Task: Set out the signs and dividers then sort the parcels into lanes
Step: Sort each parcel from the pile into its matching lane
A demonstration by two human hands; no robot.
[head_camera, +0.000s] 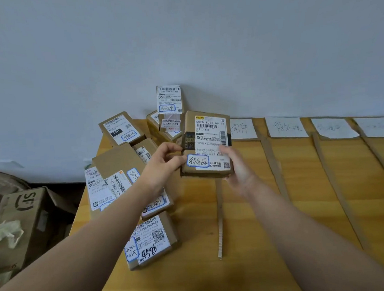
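Two hands on one parcel [205,144], tilted up, label facing the camera: left hand [163,167] pinching its left edge with thumb and curled fingers, right hand [235,172], blurred, gripping its lower right edge. Left of and beneath the left fingers, a heap of parcels [125,172] on the table [260,242]. Right of the right fingers, cardboard dividers [274,167]; beyond them, white signs [285,127].

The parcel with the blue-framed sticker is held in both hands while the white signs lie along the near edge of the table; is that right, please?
Not quite. The head view shows the white signs lying along the far edge of the table, by the wall, not the near edge. The parcel is indeed held by the left hand and the right hand.
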